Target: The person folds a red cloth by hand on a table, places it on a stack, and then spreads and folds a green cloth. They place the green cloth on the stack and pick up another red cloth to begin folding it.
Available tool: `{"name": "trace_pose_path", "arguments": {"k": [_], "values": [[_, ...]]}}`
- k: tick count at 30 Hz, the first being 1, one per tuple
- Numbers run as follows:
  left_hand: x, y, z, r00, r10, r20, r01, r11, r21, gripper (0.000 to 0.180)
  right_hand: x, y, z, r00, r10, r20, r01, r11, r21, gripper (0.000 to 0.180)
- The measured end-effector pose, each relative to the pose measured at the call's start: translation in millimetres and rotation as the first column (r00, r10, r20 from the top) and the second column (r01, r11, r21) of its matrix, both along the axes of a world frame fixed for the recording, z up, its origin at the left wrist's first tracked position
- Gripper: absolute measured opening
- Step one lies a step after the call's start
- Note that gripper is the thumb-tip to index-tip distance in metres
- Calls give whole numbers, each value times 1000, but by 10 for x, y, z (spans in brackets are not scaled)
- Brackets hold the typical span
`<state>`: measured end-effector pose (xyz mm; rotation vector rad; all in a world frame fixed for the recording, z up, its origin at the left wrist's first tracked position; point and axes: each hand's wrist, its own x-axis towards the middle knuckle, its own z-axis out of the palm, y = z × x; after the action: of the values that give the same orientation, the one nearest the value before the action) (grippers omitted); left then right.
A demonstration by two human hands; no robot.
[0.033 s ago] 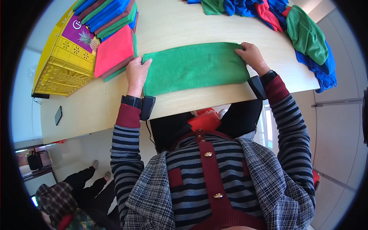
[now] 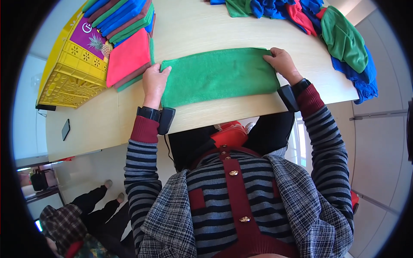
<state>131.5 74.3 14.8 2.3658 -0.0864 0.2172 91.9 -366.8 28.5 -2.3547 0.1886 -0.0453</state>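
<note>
The green cloth (image 2: pixel 219 77) lies stretched between the left hand (image 2: pixel 155 84) and the right hand (image 2: pixel 285 65), just inside the table's (image 2: pixel 189 34) near edge. It's a wide, fairly smooth oblong with a stitched border. I can see each hand pinching a far corner, thumb on top, both forearms reaching forward.
</note>
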Motion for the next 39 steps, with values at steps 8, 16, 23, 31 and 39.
{"name": "trace_pose_path", "arguments": {"k": [8,16,23,31,39], "values": [[-335,117,47,1000,-16,21,20,982,-186,58,-402,183,264,999,-35,-9,36,992,125,46],[-1321,39,204,994,-27,-102,-22,893,-449,65,-1128,54,242,997,5,-75,24,924,382,51],[-1461,79,-84,999,23,31,-7,904,-428,61,-1318,268,161,1000,-3,5,0,877,480,49],[-1601,53,-46,975,75,208,-83,996,27,58,-1401,269,131,997,-49,67,22,931,365,42],[-1603,-170,343,923,-26,384,-93,953,289,58,-1416,501,412,884,60,464,138,914,-381,39]]}}
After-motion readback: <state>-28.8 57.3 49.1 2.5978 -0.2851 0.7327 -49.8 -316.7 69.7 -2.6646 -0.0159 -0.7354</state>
